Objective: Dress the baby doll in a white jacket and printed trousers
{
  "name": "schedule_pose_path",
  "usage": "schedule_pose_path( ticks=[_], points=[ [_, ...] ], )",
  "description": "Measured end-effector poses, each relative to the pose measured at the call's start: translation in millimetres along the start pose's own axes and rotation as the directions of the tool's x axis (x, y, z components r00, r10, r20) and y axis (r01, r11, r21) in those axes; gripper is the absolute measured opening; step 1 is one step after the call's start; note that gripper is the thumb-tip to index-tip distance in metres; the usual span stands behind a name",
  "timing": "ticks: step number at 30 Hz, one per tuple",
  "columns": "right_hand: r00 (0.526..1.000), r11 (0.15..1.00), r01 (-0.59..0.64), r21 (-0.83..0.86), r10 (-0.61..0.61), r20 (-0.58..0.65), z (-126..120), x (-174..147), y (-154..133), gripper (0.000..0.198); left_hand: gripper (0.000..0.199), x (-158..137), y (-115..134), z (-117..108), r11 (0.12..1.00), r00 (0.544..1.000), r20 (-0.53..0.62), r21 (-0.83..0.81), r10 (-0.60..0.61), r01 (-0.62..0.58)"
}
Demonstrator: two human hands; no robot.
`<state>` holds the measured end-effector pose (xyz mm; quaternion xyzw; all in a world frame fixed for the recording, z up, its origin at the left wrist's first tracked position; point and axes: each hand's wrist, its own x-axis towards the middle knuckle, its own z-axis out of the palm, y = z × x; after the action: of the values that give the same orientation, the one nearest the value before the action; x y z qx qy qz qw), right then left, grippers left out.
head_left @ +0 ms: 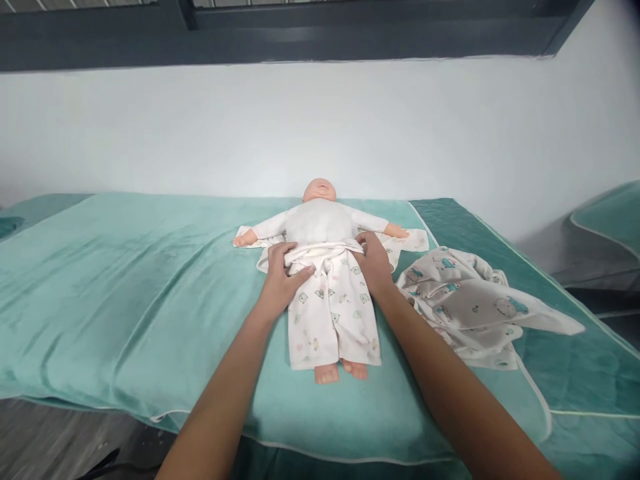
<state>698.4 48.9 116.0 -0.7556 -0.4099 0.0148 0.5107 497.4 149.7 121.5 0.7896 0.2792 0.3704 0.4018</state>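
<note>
A baby doll [320, 220] in a white long-sleeved top lies on its back, its arms spread and its head towards the wall. White baby pants [333, 313] with small printed animals cover its legs, and the bare feet stick out below the hems. At the waist, my left hand [284, 277] grips one side of the pants, thumb lying on the front. My right hand [374, 263] is closed on the opposite side of the waistband, its fingertips partly hidden by the cloth. Beneath the doll, a printed white garment [417, 240] is spread out, its sleeves under the doll's arms.
A crumpled white printed piece of baby clothing [465, 307] lies to the right of the doll. Everything rests on a bed with a green cover [150, 293]. Behind it rises a white wall [200, 133], and the dark floor [60, 433] shows at lower left.
</note>
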Motion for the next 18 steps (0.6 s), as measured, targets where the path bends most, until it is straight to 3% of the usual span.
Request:
schedule_pose_path(
  ticks=[3,10,15,18],
  points=[
    [0.996,0.996,0.055,0.076,-0.06,0.06,-3.5,-1.2,0.3,0.015,0.046,0.9,-2.6,1.5,0.998,0.998,-0.036,0.041,0.056,-0.054],
    [0.948,0.961,0.107,0.255,-0.176,0.266,-25.6,-22.1,0.8,0.032,0.031,3.2,-6.1,2.3,0.988,0.991,-0.063,0.108,0.118,-0.111],
    [0.914,0.946,-0.063,0.318,-0.074,0.399,-31.1,-48.2,-2.4,0.038,0.024,3.2,-6.9,1.8,0.988,0.997,-0.024,0.141,0.071,-0.067],
    [0.923,0.973,-0.094,0.212,0.005,0.384,-32.3,-54.6,-8.6,0.039,0.027,1.6,-5.6,1.6,0.986,1.0,-0.018,0.168,-0.011,0.014]
  ],
)
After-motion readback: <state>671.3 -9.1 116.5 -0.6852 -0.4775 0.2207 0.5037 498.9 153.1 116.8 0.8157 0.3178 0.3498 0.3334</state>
